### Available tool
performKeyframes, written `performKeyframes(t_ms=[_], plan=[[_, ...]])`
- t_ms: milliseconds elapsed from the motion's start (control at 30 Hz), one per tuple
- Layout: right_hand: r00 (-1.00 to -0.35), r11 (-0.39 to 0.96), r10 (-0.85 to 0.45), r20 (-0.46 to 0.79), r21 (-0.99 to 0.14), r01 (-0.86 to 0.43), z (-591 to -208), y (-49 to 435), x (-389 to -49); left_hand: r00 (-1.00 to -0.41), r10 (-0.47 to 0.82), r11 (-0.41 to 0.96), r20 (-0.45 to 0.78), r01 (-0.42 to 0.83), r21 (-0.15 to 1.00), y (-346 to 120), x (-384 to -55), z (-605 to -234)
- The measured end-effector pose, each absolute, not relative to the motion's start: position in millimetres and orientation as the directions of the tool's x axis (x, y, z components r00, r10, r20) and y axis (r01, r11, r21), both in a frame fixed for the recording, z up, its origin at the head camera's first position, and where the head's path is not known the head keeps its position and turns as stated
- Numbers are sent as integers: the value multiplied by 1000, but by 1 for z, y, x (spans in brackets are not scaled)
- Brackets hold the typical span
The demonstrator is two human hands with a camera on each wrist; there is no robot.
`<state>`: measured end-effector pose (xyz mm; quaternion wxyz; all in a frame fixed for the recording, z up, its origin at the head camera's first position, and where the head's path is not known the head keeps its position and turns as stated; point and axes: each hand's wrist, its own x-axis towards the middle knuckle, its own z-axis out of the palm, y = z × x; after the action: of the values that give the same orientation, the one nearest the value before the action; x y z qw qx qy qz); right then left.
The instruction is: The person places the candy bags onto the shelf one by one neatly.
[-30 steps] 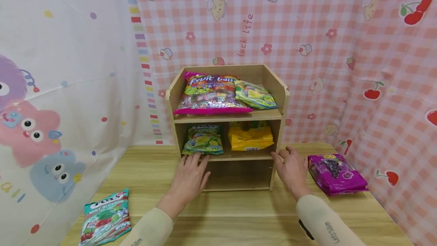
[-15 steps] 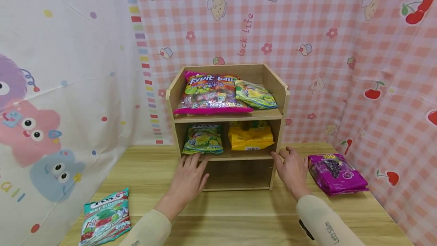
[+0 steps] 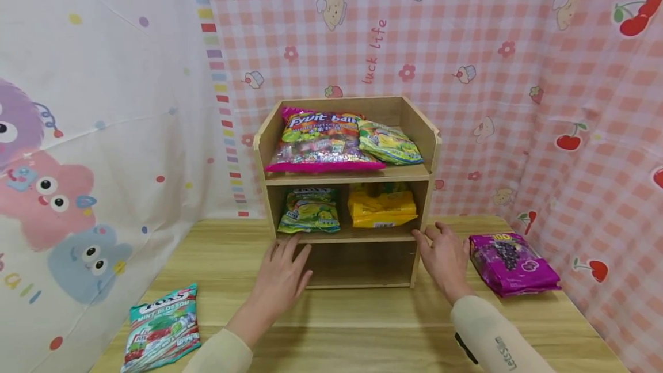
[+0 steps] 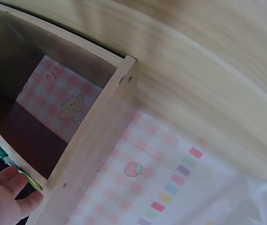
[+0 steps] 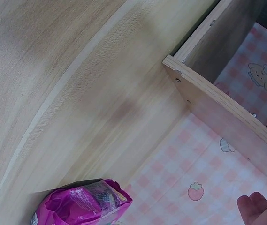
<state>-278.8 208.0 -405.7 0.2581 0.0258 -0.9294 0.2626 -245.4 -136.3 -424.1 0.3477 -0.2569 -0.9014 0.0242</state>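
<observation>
A small wooden shelf (image 3: 430, 189) stands at the back of the table. Just in front of its middle board is my left hand (image 3: 279, 278), palm down with extended fingers; whether the fingertips touch the board is unclear. Above them lies a green candy bag (image 3: 309, 210), beside a yellow candy bag (image 3: 383, 209) in the same tier. My right hand (image 3: 445, 261) is by the shelf's right side, its thumb near the front edge and the fingers loosely extended. In the right wrist view, the side panel (image 5: 227, 105) is close to the fingertips (image 5: 254, 201). Neither hand holds a bag.
The top tier carries a large pink-edged fruit candy bag (image 3: 323, 143) and a small green-yellow bag (image 3: 389, 141). A purple grape candy bag (image 3: 513, 263) lies right of the shelf. At the front left lies a teal mint candy bag (image 3: 163, 327). Curtains (image 3: 492, 33) hang behind.
My left hand has drawn slightly back and left from the middle board, its fingers sliding away from the green bag. The right hand stays by the shelf's side. The bags have not moved.
</observation>
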Motion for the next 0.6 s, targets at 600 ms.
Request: performKeyframes(t_ms=[600], plan=[[-878,860,82,471,-479,-177,-405,208,-279,-721,380,915,580,386,-120,-182,-222,-450]])
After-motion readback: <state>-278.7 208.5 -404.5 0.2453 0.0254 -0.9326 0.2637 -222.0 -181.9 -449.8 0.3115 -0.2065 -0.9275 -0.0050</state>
